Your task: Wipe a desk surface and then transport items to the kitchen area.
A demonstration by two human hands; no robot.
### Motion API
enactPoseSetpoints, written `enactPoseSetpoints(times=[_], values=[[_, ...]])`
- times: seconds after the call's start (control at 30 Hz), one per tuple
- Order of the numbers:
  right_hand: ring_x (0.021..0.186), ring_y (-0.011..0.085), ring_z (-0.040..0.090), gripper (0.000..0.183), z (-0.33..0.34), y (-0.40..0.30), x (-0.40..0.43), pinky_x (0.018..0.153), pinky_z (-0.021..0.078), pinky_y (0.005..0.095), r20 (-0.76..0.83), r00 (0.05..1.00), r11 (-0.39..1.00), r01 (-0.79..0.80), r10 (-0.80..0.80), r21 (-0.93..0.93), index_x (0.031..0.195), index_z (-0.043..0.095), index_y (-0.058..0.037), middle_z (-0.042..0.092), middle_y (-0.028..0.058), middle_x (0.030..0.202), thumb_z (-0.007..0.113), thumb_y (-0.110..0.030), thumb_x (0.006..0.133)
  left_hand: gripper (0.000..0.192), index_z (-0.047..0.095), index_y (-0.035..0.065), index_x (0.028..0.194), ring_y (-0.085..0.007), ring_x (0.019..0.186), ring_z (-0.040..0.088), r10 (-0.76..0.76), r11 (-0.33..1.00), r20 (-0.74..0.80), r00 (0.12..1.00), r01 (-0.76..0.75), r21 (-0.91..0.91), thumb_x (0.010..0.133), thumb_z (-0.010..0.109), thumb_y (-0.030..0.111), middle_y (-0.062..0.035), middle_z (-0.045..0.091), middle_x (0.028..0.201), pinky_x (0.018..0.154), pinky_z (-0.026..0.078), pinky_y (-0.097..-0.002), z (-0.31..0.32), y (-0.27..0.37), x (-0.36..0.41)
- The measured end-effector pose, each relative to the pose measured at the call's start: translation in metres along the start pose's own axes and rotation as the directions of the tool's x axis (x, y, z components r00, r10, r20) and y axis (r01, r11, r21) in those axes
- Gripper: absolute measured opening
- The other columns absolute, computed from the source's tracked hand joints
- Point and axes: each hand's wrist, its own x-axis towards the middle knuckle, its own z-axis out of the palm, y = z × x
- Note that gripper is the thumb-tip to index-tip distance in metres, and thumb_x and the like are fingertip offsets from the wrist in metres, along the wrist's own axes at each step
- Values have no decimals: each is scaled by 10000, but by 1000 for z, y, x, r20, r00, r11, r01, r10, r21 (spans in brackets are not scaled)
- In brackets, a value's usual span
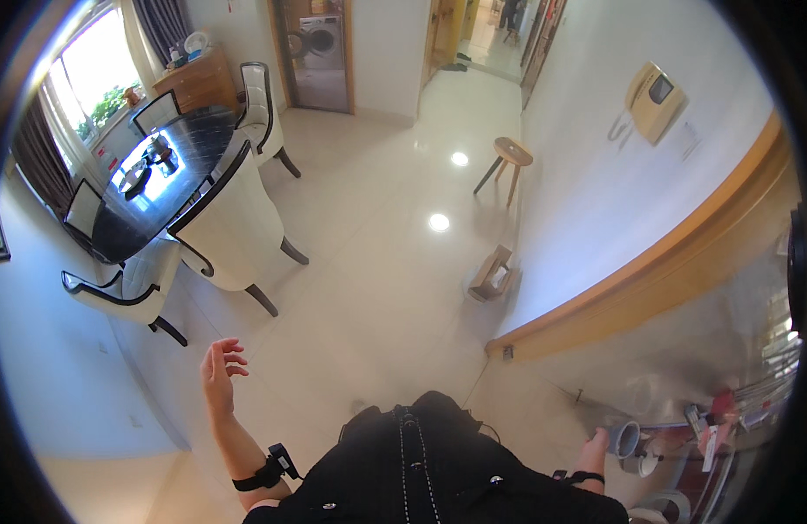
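Observation:
My left hand (224,363) is raised over the tiled floor (351,295), left of my body. Its fingers are apart and slightly curled, and it holds nothing. A black strap with a small device (283,460) circles my left forearm. Low on the right, my right hand (593,450) appears beside a grey cup-shaped container (623,438). The hand overlaps or touches the container's near side; its fingers are mostly hidden, so a grip cannot be confirmed. Another black strap (585,477) is around the right wrist.
At left, pale chairs (226,223) surround a dark oval table (200,137). Along the right wall stand a wooden stool (513,151) and a wooden tissue-box-like holder (490,275). A wood-trimmed wall edge (613,288) juts out near cluttered items (711,426). Ahead runs a hallway (488,85).

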Motion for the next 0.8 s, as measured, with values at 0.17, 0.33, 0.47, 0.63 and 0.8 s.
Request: enactPoseSetpoints(times=[0.17, 0.33, 0.47, 0.63, 0.8], values=[[853, 246, 541, 412, 16, 4, -4, 747, 439, 353, -306, 949, 997, 80, -76, 2, 1113, 526, -45, 559, 98, 1045, 549, -274, 771, 413, 592, -11, 1008, -125, 680, 569, -28, 999, 49, 998, 30, -43, 997, 372, 339, -87, 595, 866, 528, 488, -238, 3, -17, 33], [963, 273, 549, 353, -2, 35, 35, 849, 440, 384, -160, 987, 992, 48, -30, 116, 1117, 534, -32, 562, 101, 1090, 513, -222, 820, 418, 589, -20, 1009, -124, 682, 570, -39, 998, 124, 991, 45, -49, 999, 369, 336, -88, 593, 872, 528, 491, -235, 25, -21, 84], [873, 277, 576, 228, 0, 64, 10, 767, 479, 406, -43, 982, 976, 188, -184, 109, 987, 582, -41, 593, 102, 955, 517, -213, 853, 441, 591, 0, 1006, -124, 663, 570, -3, 999, 113, 994, -1, 37, 993, 369, 382, -77, 592, 865, 513, 479, -232, 47, -5, 124], [837, 258, 566, 227, -32, 73, -9, 708, 467, 394, -58, 978, 977, 194, -199, -89, 987, 571, -43, 584, 117, 942, 534, -230, 862, 425, 591, -1, 1016, -115, 672, 564, -54, 998, 129, 990, 49, 44, 994, 372, 362, -76, 590, 876, 516, 478, -229, 87, -4, 219], [727, 235, 559, 175, -9, 58, -70, 604, 466, 395, -12, 986, 949, -164, 167, -269, 885, 568, -54, 577, 104, 839, 542, -226, 876, 412, 593, 3, 1020, -104, 692, 553, 7, 997, 165, 986, -20, 80, 998, 360, 341, -67, 594, 884, 537, 472, -217, 145, 33, 307]])
